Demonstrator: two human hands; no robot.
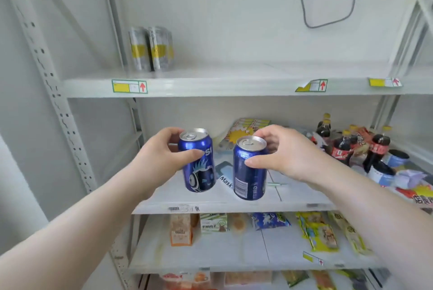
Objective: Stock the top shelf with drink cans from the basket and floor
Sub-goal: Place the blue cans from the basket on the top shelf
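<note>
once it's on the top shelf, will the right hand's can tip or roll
Probably stiff: the right can looks sealed, tab flat, walls undented under the right hand. Upright on the flat top shelf it should stand steady, like the silver cans there. On its side it would likely roll.

Head camera, near, facing shelving (210, 89); tilt unclear.

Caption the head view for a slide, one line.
Left hand grips a blue aluminium Pepsi can, right hand a second blue aluminium can, both below the white metal top shelf holding silver-and-yellow cans.
</note>
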